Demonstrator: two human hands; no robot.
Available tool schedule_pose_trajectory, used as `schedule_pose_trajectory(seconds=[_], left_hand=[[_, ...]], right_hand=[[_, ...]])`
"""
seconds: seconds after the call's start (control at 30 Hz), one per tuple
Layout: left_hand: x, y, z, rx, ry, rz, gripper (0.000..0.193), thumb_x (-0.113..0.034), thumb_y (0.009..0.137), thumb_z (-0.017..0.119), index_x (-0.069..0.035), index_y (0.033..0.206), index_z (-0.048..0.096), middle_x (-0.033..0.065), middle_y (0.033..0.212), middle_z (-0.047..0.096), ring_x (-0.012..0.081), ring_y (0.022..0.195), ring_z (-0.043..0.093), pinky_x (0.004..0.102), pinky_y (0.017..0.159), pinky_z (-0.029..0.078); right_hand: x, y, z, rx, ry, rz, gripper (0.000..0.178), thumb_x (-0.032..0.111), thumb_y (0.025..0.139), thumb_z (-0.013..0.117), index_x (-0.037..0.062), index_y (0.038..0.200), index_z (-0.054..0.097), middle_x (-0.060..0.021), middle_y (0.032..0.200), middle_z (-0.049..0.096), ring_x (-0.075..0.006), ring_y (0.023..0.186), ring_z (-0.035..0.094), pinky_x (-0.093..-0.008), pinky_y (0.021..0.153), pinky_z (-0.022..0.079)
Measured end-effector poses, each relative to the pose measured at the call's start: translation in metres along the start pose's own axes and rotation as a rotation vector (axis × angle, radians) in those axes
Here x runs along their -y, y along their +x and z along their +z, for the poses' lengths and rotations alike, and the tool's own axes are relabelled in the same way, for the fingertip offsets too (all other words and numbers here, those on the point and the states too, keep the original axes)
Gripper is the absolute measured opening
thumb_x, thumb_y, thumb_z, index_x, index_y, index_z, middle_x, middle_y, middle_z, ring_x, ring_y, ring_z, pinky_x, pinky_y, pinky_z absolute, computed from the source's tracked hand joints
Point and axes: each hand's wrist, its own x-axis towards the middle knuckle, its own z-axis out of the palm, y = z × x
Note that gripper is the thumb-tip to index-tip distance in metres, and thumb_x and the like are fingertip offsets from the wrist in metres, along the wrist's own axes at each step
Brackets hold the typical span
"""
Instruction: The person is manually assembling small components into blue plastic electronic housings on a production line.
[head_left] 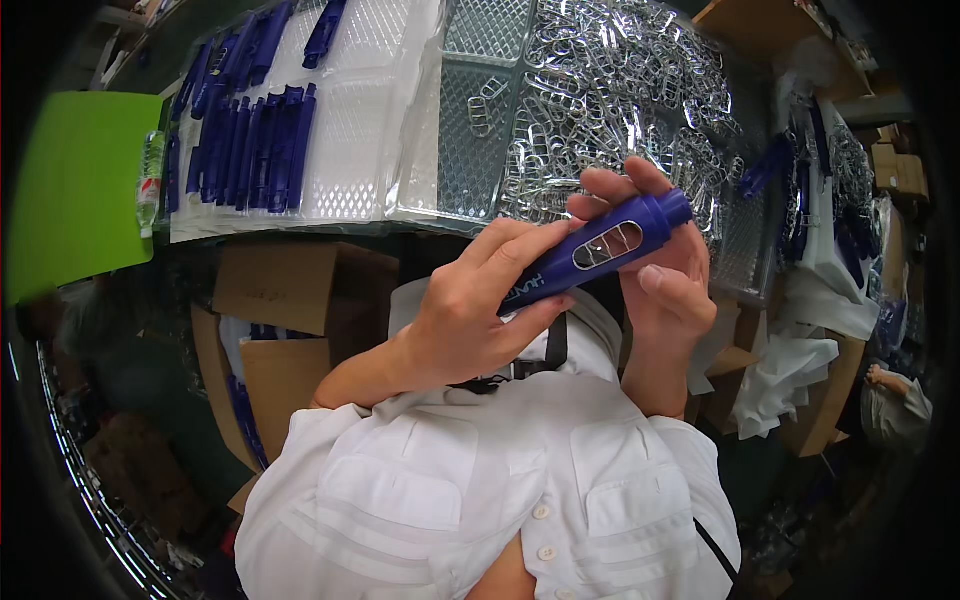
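A blue plastic tube-shaped housing (540, 277) lies slanted across the middle, its narrow end up to the right. A silver metal frame with crossbars (608, 246) sits in the oval window on its side. My left hand (478, 290) is closed around the housing's lower left part. Beside the narrow end, my right hand (668, 275) has its fingers apart and slightly curled, with the palm behind the housing. Whether its fingertips touch the housing I cannot tell. Just beyond, a heap of similar silver frames (620, 90) covers the right of the table.
Several blue housings (250, 150) stand in rows on a clear ribbed tray (350, 165) at the far left. A plastic bottle (149, 185) lies by a green board (80, 190). Open cardboard boxes (285, 285) stand below the table edge. Another person's hand (888, 381) shows at the far right.
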Motion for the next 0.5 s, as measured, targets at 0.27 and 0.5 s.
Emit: schedule_pose_trajectory(seconds=[0.27,0.5], left_hand=[[0.001,0.0,0.002,-0.112,0.114,0.071,0.063,-0.004,0.078,0.086,-0.001,0.136,0.06,0.0167,0.111,0.067,0.0299,0.09,0.071,0.0363,0.072,0.059],[0.001,0.005,0.004,-0.112,0.095,0.033,0.062,-0.003,0.078,0.085,0.0,0.135,0.06,0.0167,0.109,0.067,0.0295,0.09,0.07,0.0352,0.074,0.058]], right_hand=[[-0.004,0.007,0.007,-0.08,0.012,0.048,0.08,0.015,0.083,0.066,-0.012,0.151,0.034,-0.035,0.145,0.051,-0.0429,0.132,0.058,-0.051,0.114,0.046],[0.0,0.013,0.006,-0.091,-0.021,0.079,0.08,0.017,0.086,0.065,-0.0127,0.152,0.033,-0.0362,0.146,0.05,-0.0419,0.132,0.058,-0.0505,0.113,0.046]])
